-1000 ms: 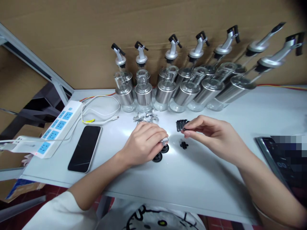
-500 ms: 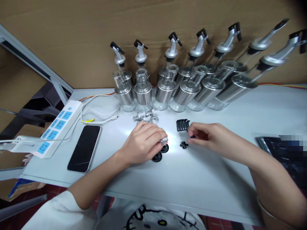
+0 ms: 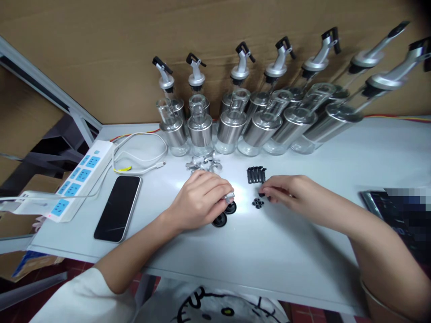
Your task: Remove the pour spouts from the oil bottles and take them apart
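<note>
My left hand [image 3: 201, 201] is closed round a silver metal piece [image 3: 229, 197] that pokes out past the fingertips. Beneath and beside its fingers lie black round caps [image 3: 219, 220]. A pile of silver spout parts [image 3: 206, 162] rests just beyond the knuckles. My right hand [image 3: 283, 190] pinches a small black part [image 3: 261, 194], partly covered by the fingertips. Close to those fingertips are a cluster of small black rings [image 3: 258, 203] and a row of black levers [image 3: 256, 175].
Several glass and steel bottles [image 3: 232, 128] stand along the back, the rear ones with spouts. At the left are a phone [image 3: 117, 208], a power strip [image 3: 81, 179] and a white cable [image 3: 139, 133]. A dark package [image 3: 387, 211] lies at the right.
My right hand has moved slightly left, and its fingertips now sit between the black levers and the small black rings. My left hand has hardly moved and still grips the silver piece.
</note>
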{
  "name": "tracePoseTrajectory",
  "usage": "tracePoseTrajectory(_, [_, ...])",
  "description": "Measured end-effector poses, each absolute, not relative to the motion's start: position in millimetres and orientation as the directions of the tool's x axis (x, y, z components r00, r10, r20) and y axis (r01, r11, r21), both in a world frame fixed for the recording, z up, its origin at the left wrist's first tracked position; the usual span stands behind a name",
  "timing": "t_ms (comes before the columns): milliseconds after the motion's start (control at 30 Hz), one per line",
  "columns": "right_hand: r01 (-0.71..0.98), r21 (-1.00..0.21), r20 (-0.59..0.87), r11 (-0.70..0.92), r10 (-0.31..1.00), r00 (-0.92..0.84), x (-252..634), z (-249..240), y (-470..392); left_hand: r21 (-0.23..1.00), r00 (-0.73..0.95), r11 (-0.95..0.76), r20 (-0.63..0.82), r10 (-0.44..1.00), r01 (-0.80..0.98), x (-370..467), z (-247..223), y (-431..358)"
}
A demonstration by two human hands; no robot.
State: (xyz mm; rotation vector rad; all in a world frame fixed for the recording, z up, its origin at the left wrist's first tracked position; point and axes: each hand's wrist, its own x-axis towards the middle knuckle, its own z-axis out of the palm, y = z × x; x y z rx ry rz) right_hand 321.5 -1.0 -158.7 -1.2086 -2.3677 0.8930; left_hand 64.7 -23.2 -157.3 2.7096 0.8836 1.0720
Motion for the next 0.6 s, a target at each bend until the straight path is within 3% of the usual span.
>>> tracePoseTrajectory(233, [0.567,-0.774,-0.199,0.282,0.742,-0.641,325.0,-157.6,-3.9,0.312,0.592,-0.832,0.591,0.548,0.459,64.7,-155.7,-24.5])
tracePoseTrajectory(600, [0.561,-0.771,-0.157,0.302,0.763,-0.627,314.2,-155.7,-7.0,0.310,0.597,-0.833,0.586,0.547,0.459,65.2,-154.7,-24.5])
